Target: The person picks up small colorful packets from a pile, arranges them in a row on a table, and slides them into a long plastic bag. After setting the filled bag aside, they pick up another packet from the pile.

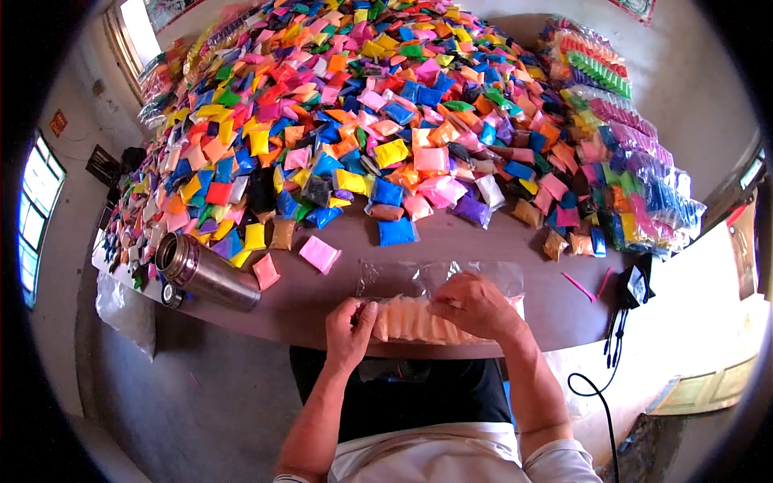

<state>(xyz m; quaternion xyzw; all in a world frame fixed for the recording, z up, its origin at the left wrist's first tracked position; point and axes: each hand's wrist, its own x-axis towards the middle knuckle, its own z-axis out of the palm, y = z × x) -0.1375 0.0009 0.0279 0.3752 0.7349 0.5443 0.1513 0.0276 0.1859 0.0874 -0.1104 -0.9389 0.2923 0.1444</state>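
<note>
A clear plastic bag [394, 278] lies at the table's front edge with a row of peach-coloured packets [415, 319] standing side by side in its near half. The bag's far part is flat and see-through. At the left end of the row, my left hand [349, 332] is closed, thumb and fingers pinching the bag's edge. My right hand [477, 307] is over the right part of the row, its fingers curled down and pressed together. What those fingertips hold is hidden beneath the hand.
A huge heap of small coloured packets [386, 153] covers the back of the table [322, 298]. An open steel flask [213, 274] lies on the left, its cap [171, 295] beside it. Filled bags [656, 189] are stacked on the right, near a black device [634, 286] with cables.
</note>
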